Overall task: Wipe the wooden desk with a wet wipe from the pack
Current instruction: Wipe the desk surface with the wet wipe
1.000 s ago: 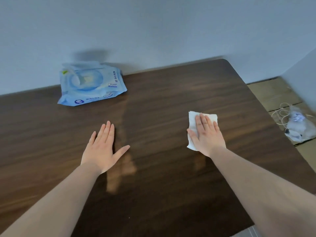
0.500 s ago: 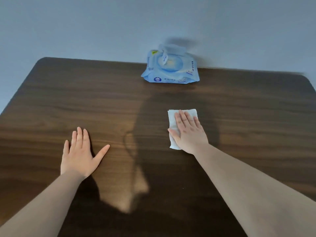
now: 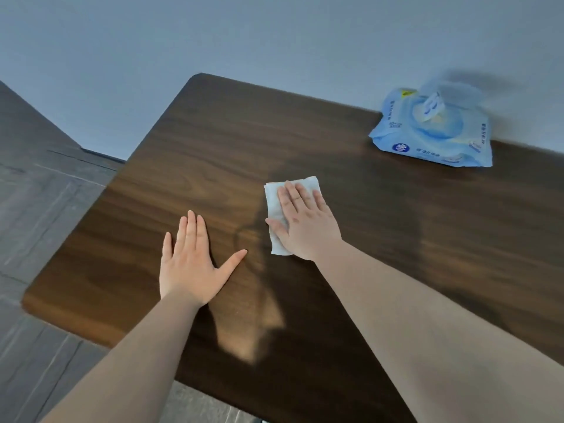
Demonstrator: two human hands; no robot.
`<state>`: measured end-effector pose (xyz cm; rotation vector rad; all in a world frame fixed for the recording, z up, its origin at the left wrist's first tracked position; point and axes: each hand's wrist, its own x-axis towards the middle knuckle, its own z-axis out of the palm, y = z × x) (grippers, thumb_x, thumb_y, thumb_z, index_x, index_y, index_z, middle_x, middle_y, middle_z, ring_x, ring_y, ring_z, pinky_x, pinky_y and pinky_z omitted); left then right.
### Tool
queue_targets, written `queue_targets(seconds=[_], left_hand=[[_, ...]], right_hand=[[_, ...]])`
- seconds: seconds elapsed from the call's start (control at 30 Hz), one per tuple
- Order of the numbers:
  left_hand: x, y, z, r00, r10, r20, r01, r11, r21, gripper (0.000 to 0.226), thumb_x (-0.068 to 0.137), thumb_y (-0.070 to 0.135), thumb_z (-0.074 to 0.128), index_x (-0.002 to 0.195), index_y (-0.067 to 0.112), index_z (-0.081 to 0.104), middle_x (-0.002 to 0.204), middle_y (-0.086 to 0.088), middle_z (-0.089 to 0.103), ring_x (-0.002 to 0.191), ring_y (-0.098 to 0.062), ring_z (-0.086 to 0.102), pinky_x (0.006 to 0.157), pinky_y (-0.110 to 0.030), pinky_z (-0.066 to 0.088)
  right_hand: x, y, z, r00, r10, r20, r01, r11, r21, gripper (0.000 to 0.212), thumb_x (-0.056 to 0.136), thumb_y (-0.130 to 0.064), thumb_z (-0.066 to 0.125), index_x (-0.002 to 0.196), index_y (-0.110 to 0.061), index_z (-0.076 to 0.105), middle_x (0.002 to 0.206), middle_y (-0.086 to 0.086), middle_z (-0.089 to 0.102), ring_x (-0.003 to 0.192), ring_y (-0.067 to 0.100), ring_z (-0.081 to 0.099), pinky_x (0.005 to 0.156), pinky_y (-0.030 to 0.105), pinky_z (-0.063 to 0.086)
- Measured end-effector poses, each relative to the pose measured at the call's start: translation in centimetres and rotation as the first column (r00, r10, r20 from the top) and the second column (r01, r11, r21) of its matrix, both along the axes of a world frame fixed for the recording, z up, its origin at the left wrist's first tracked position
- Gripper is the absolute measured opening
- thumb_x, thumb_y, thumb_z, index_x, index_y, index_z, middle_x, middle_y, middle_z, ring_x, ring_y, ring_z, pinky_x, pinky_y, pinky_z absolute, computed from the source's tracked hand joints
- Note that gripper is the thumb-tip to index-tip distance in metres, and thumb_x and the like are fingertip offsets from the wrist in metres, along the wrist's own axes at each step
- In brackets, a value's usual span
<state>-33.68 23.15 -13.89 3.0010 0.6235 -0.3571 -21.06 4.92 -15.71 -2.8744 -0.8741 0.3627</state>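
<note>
While right hand (image 3: 305,224) fingers (image 3: 294,195) lie flat, together on wet wipe (image 3: 276,206), desk (image 3: 396,239)

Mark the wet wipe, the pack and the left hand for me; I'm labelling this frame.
wet wipe (image 3: 276,203), head view, bare left part beside the fingers.
pack (image 3: 427,138), head view, middle of its blue top.
left hand (image 3: 192,264), head view, back of the hand.
</note>
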Motion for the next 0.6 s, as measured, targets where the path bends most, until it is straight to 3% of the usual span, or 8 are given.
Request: queue_targets(seconds=[0.27, 0.43, 0.6], left_hand=[[0.4, 0.3, 0.1, 1.0, 0.025, -0.017, -0.026, 0.999, -0.037, 0.114, 0.063, 0.091, -0.007, 0.149, 0.014, -0.011, 0.159, -0.003, -0.014, 0.145, -0.017, -0.015, 0.119, -0.042, -0.002], [0.4, 0.6, 0.1, 0.999, 0.018, -0.03, -0.022, 0.994, -0.112, 0.118, 0.052, 0.085, -0.024, 0.149, 0.018, -0.014, 0.158, 0.0, -0.016, 0.143, -0.017, -0.021, 0.119, -0.045, -0.003], [0.5, 0.8, -0.3, 0.999, 0.0, -0.037, -0.005, 0.99, -0.143, 0.12, 0.043, 0.081, -0.036, 0.147, 0.022, -0.021, 0.154, 0.002, -0.029, 0.14, -0.019, -0.029, 0.117, -0.046, -0.006]], right_hand=[[1.9, 11.3, -0.4, 0.993, 0.121, 0.011, -0.122, 0.991, 0.06, 0.071, 0.096, -0.058, 0.012, 0.152, -0.017, 0.0, 0.161, 0.001, -0.003, 0.147, 0.018, -0.008, 0.118, 0.041, -0.007], [2.8, 17.4, -0.6, 0.984, 0.172, 0.049, -0.177, 0.977, 0.122, 0.07, 0.096, -0.056, 0.021, 0.151, -0.015, 0.009, 0.161, 0.004, 0.009, 0.147, 0.02, 0.001, 0.119, 0.043, -0.002], [4.5, 22.3, -0.5, 0.963, 0.255, 0.086, -0.259, 0.965, 0.044, 0.069, 0.096, -0.058, 0.015, 0.151, -0.017, 0.006, 0.161, 0.003, 0.006, 0.148, 0.021, 0.002, 0.119, 0.043, 0.0]])
